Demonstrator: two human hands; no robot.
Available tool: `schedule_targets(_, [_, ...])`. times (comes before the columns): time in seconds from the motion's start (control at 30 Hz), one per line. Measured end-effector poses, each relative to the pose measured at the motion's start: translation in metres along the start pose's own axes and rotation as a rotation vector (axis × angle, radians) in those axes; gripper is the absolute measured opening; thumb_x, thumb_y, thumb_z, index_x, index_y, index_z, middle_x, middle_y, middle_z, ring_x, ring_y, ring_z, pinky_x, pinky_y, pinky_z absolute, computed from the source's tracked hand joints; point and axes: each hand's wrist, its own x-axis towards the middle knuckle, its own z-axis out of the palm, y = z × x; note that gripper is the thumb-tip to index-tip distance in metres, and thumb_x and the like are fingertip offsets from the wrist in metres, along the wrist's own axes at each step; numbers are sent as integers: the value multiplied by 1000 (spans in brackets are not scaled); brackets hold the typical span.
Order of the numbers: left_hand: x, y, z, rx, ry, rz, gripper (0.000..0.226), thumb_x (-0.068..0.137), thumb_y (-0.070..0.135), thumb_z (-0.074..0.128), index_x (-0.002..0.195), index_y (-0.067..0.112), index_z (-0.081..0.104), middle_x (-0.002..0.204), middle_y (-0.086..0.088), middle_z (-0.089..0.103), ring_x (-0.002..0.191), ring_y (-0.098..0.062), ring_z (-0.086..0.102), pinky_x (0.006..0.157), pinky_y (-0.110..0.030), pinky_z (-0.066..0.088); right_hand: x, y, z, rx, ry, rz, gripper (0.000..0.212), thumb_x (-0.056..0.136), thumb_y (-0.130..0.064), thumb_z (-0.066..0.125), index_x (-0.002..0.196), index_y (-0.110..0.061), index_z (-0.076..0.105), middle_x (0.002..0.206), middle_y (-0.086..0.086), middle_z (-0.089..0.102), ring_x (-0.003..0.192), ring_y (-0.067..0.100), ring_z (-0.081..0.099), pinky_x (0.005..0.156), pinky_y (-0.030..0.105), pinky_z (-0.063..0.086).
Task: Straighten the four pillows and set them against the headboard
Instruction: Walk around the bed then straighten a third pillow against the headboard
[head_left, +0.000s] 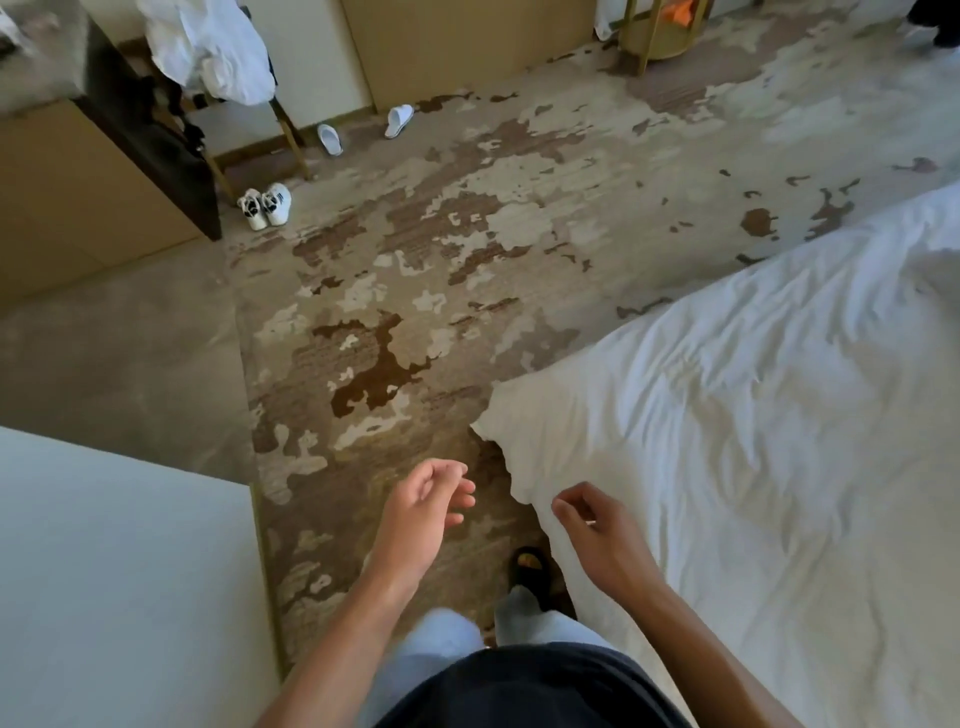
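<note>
A white pillow (561, 431) lies at the near left edge of the bed (779, 415), its corner hanging over the side toward the carpet. My left hand (426, 504) hovers over the carpet just left of that corner, fingers loosely curled and holding nothing. My right hand (597, 525) hangs over the pillow's lower edge, fingers loosely curled and empty. Neither hand touches the pillow. I can make out only this one pillow; the headboard is out of view.
A white surface (119, 571) with a gold edge stands at lower left. Patterned carpet (415, 260) fills the middle. White sneakers (265, 205), two slippers (363, 130), a chair draped with white cloth (208, 47) and a dark desk (145, 135) lie far left.
</note>
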Motion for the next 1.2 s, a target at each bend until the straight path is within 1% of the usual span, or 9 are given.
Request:
schedule_targets(0.17, [90,33,-47,-13,88,-39,21,100,42,56,93,35,74,93,4,78,88,-12,75,80,-35,61,139,-98,12,-37,-58,-83,11,104,-41,59,97,-40,68,94,-20,72,90,-3,67,78,17,52])
schedule_targets(0.37, [237,68,-101,-59,116,-98,20,100,39,58,92,37,75,91,-1,78,87,-17,76,79,-37,62,301,-194,25,-34,-33,-128,12,102,-39,61,92,-39,67,88,-15,73,87,-8,65,69,16,49])
schedule_targets(0.47, [327,103,-113,-12,48,-92,19,100,39,58,93,35,75,91,2,78,85,-14,75,81,-39,61,368,-230,19,-23,26,-95,14,103,-36,62,91,-42,65,88,-16,72,87,-8,65,71,16,50])
schedule_targets(0.57, [407,161,-100,78,-104,-65,20,97,43,57,92,35,73,90,3,77,85,-13,74,77,-35,59,414,-253,-3,29,124,-13,10,103,-35,63,95,-36,70,88,-13,73,82,1,68,74,21,54])
schedule_targets(0.73, [520,265,-25,197,-406,-13,17,97,33,60,86,30,73,87,-3,77,83,-20,74,76,-41,59,461,-260,-61,121,364,176,10,103,-35,63,99,-30,70,91,-10,73,85,3,68,76,23,56])
schedule_targets(0.83, [573,318,44,264,-581,35,20,100,29,58,87,30,74,87,-3,77,83,-20,74,76,-38,59,482,-247,-95,172,526,271,9,103,-34,64,98,-31,72,89,-14,72,84,-3,67,73,18,51])
schedule_targets(0.97, [637,386,151,319,-760,105,19,100,25,58,93,18,74,87,-7,77,83,-22,74,75,-37,58,525,-224,-141,255,687,394,12,102,-31,65,93,-34,72,86,-13,73,85,-3,67,74,20,53])
schedule_targets(1.1, [701,453,251,395,-879,165,19,100,30,58,94,21,73,90,-4,77,86,-21,75,71,-29,59,594,-206,-207,350,788,448,15,102,-32,65,89,-36,71,80,-20,73,84,-7,68,66,11,51])
schedule_targets(1.2, [750,499,313,448,-901,189,19,102,26,56,95,19,72,90,-5,77,87,-24,75,75,-37,58,653,-203,-272,389,834,453,15,103,-35,64,90,-33,71,81,-14,73,79,-1,69,64,14,51])
